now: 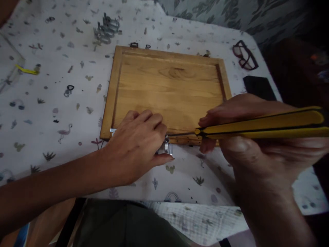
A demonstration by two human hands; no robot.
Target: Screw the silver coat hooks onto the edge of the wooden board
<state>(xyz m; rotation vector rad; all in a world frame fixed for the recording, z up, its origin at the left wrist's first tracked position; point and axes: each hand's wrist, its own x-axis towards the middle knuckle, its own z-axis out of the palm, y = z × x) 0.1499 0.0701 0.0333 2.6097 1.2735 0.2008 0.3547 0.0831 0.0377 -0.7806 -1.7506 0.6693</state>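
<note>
A wooden framed panel (169, 85) lies on the patterned tablecloth. My left hand (140, 144) rests on its near edge with the fingers curled around a shiny metal fitting (166, 148), most of which is hidden beneath the palm and fingers. The end of a metal strip (112, 130) shows at the panel's near left corner. In my right hand (257, 147) is a screwdriver with a yellow and black handle (262, 124). Its thin shaft points left, and the tip meets the metal fitting beside my left fingers.
Several grey metal pieces (106, 30) stand at the back left. Small dark fittings (134, 45) show along the panel's far edge. Glasses (245, 55) and a dark flat object (259, 87) lie at the right. A yellow strip (27, 71) is at the far left.
</note>
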